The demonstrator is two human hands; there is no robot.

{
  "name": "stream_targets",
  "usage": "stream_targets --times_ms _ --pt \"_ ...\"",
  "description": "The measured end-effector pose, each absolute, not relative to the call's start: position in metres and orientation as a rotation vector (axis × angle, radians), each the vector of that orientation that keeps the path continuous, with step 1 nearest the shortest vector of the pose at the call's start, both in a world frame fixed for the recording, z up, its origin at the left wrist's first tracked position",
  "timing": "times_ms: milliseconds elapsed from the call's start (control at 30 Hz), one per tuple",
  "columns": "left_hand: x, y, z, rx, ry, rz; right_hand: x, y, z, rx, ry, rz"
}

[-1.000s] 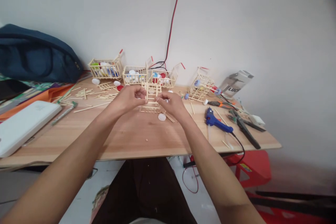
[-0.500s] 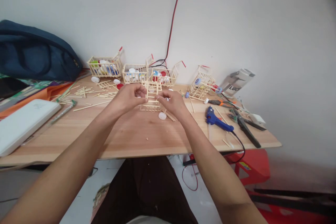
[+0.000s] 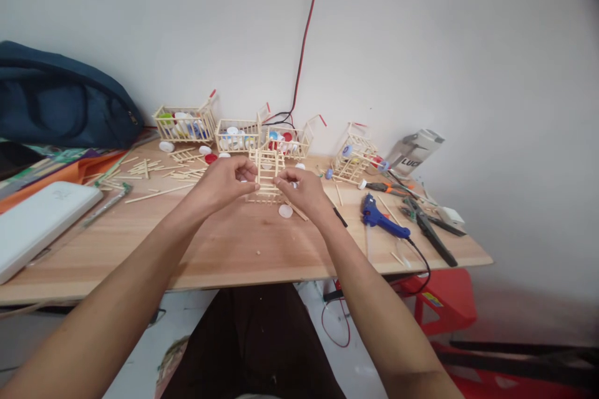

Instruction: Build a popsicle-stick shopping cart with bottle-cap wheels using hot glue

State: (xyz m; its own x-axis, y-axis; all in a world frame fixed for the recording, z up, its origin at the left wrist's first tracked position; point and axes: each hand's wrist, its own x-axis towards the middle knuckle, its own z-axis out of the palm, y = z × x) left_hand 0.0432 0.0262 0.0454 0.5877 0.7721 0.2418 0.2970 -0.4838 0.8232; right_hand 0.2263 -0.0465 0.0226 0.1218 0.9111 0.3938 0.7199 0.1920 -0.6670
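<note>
A small frame of thin wooden sticks (image 3: 267, 176) stands upright on the wooden table (image 3: 224, 243) between my hands. My left hand (image 3: 223, 182) pinches its left side with curled fingers. My right hand (image 3: 302, 191) pinches its right side low down. A white bottle cap (image 3: 285, 211) lies on the table just under my right hand. Behind the frame stand three finished stick carts (image 3: 234, 132) holding coloured caps.
A fourth stick cart (image 3: 354, 154) lies tipped to the right. A blue glue gun (image 3: 380, 216), pliers (image 3: 428, 225) and a grey box (image 3: 414, 149) lie at the right. Loose sticks (image 3: 154, 171), a white flat case (image 3: 37, 219) and a dark blue bag (image 3: 60, 100) are at the left. A red stool (image 3: 442, 299) stands below.
Both hands keep their pinch on the stick frame. My right hand has slid slightly left and lower on it; the view has shifted a little.
</note>
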Motion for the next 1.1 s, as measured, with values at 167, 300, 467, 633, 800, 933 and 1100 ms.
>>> stream_targets --times_ms 167,300,467,633,800,933,1100 --pt "0.042 0.027 0.046 2.054 0.854 0.788 0.228 -0.046 0.021 -1.58 -1.645 0.306" --pt "0.042 0.028 0.044 2.047 0.857 0.788 0.228 -0.046 0.02 -1.571 -1.619 0.307" --pt "0.042 0.029 0.041 2.04 0.831 0.804 0.229 -0.045 0.019 -1.568 -1.605 0.297" --pt "0.042 0.028 0.041 2.055 0.845 0.817 0.229 -0.044 0.018 -1.555 -1.592 0.296" --pt "0.041 0.028 0.038 2.024 0.827 0.798 0.23 -0.043 0.02 -1.578 -1.606 0.316" --pt "0.039 0.028 0.036 2.036 0.822 0.811 0.231 -0.043 0.023 -1.617 -1.604 0.346" --pt "0.037 0.025 0.038 2.01 0.811 0.82 0.231 -0.046 0.027 -1.64 -1.619 0.39"
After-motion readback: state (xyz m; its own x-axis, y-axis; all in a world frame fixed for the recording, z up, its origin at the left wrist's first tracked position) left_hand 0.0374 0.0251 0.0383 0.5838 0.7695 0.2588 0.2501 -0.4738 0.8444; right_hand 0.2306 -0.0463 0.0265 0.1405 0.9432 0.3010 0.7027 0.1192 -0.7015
